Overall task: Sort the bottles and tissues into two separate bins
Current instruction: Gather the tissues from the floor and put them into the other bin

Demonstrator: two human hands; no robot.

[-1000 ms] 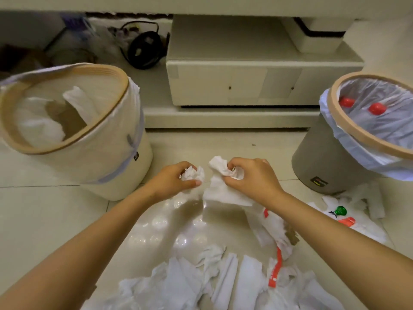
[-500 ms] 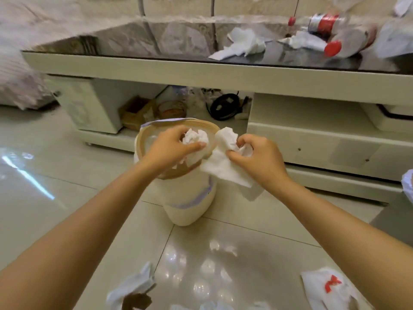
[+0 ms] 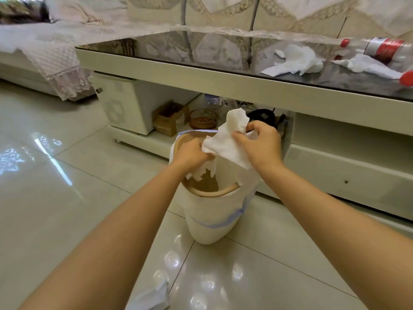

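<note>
Tiled floor (image 3: 67,220), bin (image 3: 212,211) by surface (image 3: 223,79). I see left hand (image 3: 190,155), right hand (image 3: 261,146) each clamped on tissue (image 3: 225,142), directly over bin mouth; release drops straight down.

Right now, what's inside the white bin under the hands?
Inside the white bin I see only its brown inner wall. The left hand and right hand hold tissues over the opening, covering the rest; the bottom is hidden.
</note>
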